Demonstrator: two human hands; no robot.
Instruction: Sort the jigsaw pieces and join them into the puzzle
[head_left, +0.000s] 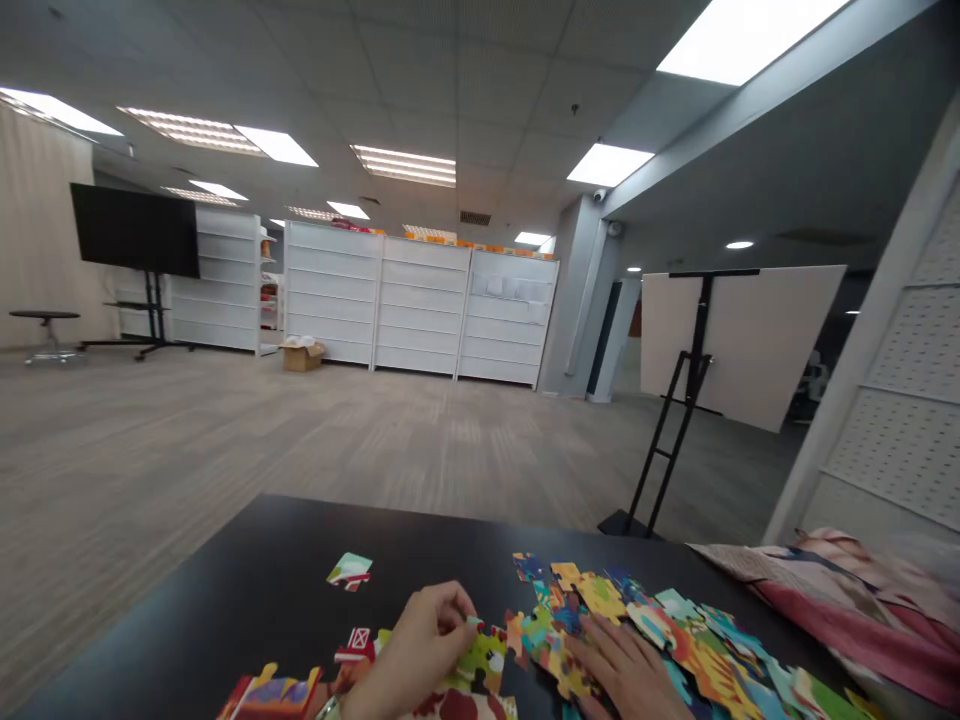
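Observation:
My left hand [424, 645] is bent over the table with thumb and fingers pinched together on a jigsaw puzzle piece [474, 622], mostly hidden by the fingertips. Below and around it lie green and red puzzle pieces [486, 662], some seemingly joined. A red barn-like piece [356, 645] shows just left of the wrist. My right hand [626, 668] lies palm down with fingers spread, on the near side of a heap of colourful loose pieces [705, 655]. One green and white piece [351, 571] sits apart at the upper left.
The black table [247, 580] ends at its far edge, with carpet beyond. Crumpled pink and white cloth [847, 610] lies at the right edge. A black easel stand [679, 400] with a white board is past the table; white shelving [424, 305] stands farther back.

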